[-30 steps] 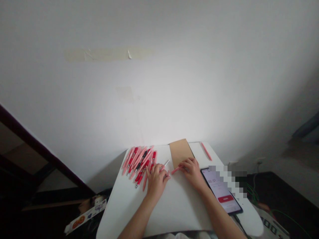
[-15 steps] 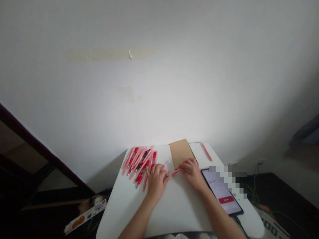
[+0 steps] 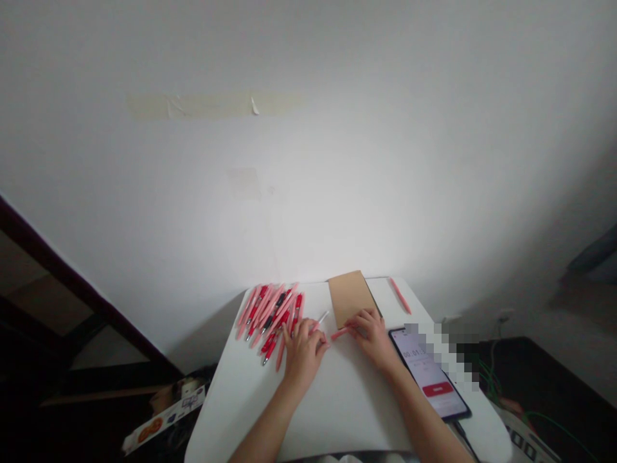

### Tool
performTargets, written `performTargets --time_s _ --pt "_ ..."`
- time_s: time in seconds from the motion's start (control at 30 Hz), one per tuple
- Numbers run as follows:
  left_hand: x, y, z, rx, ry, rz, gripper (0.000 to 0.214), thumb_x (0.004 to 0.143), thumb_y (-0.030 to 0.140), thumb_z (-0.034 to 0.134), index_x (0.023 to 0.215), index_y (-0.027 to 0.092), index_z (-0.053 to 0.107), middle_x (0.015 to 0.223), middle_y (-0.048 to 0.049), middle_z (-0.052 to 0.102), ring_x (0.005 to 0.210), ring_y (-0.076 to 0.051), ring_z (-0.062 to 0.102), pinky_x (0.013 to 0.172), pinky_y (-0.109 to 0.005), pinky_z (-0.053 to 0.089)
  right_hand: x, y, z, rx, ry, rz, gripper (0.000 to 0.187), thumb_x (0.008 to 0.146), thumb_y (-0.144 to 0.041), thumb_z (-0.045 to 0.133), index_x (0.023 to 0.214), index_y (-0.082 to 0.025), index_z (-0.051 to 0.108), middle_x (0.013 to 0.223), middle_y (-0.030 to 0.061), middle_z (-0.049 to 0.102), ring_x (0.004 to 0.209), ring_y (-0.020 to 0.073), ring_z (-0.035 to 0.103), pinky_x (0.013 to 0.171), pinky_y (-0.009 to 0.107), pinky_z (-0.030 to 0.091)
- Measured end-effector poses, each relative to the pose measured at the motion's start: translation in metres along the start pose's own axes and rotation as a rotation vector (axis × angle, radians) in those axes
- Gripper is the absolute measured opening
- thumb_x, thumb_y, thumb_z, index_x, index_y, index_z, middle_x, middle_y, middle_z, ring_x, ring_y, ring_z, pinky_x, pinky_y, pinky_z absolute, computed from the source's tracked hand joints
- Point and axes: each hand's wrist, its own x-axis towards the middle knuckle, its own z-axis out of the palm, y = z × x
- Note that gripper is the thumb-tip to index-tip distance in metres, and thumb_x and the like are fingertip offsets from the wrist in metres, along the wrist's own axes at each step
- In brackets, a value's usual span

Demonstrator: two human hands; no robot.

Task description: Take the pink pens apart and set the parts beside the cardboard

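Observation:
My left hand (image 3: 304, 347) is closed around a pink pen (image 3: 324, 316) at the right edge of the pen pile; its pale, thin end sticks out beyond the fingers. Just to the right, my right hand (image 3: 369, 331) pinches a short pink pen piece (image 3: 339, 334), which points toward the left hand. A small gap separates the two. Beside the left hand lies a heap of pens (image 3: 270, 312), mostly pink, with several red ones and some black parts. The right fingers rest by the near edge of a brown notebook (image 3: 351, 296).
A single pink pen (image 3: 401, 296) lies at the far right of the white table (image 3: 347, 411). A phone (image 3: 431, 376) showing a timer sits right of my right forearm. The wall (image 3: 308, 212) rises behind the table. Cables and a power strip (image 3: 525, 434) are at lower right.
Both hands stay almost in place. The pink piece in my right hand has shifted very slightly left; the pens, notebook and phone lie as before.

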Motion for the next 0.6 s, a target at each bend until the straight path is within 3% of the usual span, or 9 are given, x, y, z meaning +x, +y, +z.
performTargets --time_s 0.23,0.6 --pt "-0.0013 -0.0011 0.0012 -0.012 0.008 0.003 0.007 0.079 0.025 0.071 0.081 0.026 0.064 0.112 -0.0005 0.062 0.117 -0.025 0.053 0.111 -0.068 0.017 0.0001 0.0044 0.0009 -0.045 0.079 -0.02 0.014 0.089 -0.031 0.058 0.091 -0.029 0.071 0.094 0.003 0.066 0.102 0.0239 0.05 0.094 0.042 0.035" --pt "0.0006 0.0004 -0.0012 -0.012 0.0 -0.01 0.007 0.078 0.025 0.071 0.083 0.027 0.066 0.112 -0.0009 0.062 0.116 -0.025 0.054 0.111 -0.068 0.015 -0.0008 0.009 0.0027 -0.189 0.187 0.014 0.016 0.088 -0.034 0.057 0.09 -0.033 0.073 0.1 0.0017 0.065 0.106 0.0251 0.049 0.107 0.056 0.021"
